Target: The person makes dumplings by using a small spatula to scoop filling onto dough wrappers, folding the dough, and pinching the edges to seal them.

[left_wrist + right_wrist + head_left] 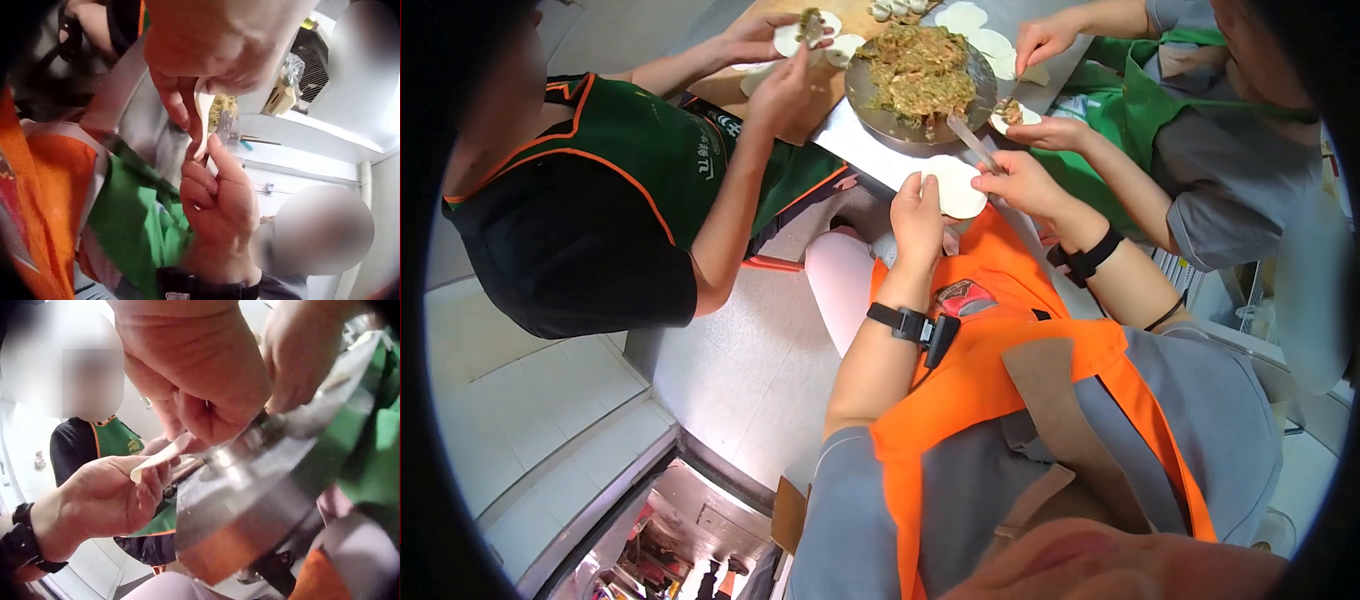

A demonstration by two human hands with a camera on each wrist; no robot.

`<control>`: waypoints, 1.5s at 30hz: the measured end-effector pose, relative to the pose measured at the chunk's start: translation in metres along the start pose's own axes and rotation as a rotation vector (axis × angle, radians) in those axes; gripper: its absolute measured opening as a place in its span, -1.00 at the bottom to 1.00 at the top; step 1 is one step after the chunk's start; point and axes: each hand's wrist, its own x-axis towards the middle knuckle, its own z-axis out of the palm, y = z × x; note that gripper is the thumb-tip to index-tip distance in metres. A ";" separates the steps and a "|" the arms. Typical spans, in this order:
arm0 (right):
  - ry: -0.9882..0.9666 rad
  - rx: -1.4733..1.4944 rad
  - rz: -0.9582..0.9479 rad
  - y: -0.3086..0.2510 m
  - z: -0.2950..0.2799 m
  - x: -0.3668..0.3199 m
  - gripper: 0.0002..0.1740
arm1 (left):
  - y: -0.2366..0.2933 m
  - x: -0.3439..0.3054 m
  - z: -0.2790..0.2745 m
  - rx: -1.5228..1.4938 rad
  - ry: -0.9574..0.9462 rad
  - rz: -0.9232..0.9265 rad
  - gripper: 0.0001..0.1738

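My left hand holds a round white dough wrapper by its edge, thumb on top. On the wrapper's far side, my right hand pinches the rim and also grips a flat, shiny spatula. The spatula's tip points toward a wide metal bowl heaped with minced filling. Seen from the left wrist, the wrapper appears edge-on between both hands. In the right wrist view, the left fingers lie under the wrapper, and my right hand covers much of the spatula.
At left, a person's hands hold a wrapper with filling. At right, another person's hand holds a filled wrapper. More wrappers and several shaped dumplings lie by the bowl. A metal table edge runs before me.
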 end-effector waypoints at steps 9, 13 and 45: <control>0.411 -0.315 -0.405 0.042 0.012 -0.003 -0.80 | 0.006 0.005 0.005 1.127 0.394 0.875 -0.62; 0.278 -0.435 -0.680 0.019 0.015 -0.010 -0.82 | 0.007 -0.001 0.005 0.000 -0.002 -0.235 -0.45; 0.256 -0.996 -0.705 -0.006 0.029 -0.022 -0.63 | 0.047 0.022 -0.014 -0.860 -0.032 -0.239 -0.35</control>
